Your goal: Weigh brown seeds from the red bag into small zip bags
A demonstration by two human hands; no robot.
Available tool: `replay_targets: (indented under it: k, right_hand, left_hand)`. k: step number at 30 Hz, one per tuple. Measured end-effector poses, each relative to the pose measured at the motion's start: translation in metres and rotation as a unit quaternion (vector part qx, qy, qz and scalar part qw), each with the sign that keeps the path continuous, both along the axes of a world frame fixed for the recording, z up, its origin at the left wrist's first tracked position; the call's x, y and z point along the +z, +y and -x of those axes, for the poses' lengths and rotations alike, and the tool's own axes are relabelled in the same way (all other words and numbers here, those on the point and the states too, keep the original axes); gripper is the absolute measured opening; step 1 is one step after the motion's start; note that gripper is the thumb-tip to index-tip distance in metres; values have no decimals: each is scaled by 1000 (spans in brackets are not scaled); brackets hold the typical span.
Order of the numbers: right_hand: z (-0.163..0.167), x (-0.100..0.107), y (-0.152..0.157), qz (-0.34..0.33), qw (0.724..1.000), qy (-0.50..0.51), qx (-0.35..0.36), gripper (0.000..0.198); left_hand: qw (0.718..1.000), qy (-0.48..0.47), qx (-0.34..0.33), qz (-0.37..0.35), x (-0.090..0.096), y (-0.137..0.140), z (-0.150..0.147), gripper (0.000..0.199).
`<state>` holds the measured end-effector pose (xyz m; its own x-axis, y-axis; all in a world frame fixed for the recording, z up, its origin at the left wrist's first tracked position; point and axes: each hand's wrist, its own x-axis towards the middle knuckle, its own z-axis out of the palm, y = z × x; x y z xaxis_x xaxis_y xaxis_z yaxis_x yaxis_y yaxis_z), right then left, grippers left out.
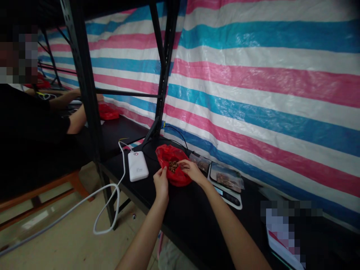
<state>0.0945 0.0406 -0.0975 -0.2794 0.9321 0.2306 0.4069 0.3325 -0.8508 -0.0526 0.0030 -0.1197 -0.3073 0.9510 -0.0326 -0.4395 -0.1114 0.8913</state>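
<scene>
A red plastic bag [180, 178] lies opened on the black table, with small brown pieces [173, 166] inside that look like nuts or beans. My left hand [161, 183] pinches the near left edge of the bag. Over the bag's right side is my right hand [191, 170], its fingertips drawn together at the brown pieces; whatever they hold is too small to make out. Just right of the bag, a digital scale [235, 201] carries a clear plastic bag [227, 179] with brown contents. Another clear bag [200, 163] lies beside it, partly behind my right hand.
A white power bank [138, 166] with a white cable [119, 195] lies left of the bag. Black metal shelf posts [84, 82] rise at the left. Beyond them sits another person [33, 123] near a red bag [108, 111]. Striped sheeting [253, 75] hangs behind the table.
</scene>
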Motion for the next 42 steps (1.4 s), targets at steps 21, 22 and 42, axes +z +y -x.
replay_targets:
  k: [21, 22, 42]
  right_hand:
    - [-104, 40, -58, -144, 872, 408, -228, 42]
    - [-119, 42, -66, -162, 860, 413, -252, 41]
    - [-186, 11, -105, -169, 802, 413, -398, 48]
  left_hand:
    - [841, 386, -78, -371, 65, -8, -106, 25]
    - [809, 412, -136, -398, 65, 6, -116, 25]
    - [734, 398, -421, -355, 42, 29, -189, 54]
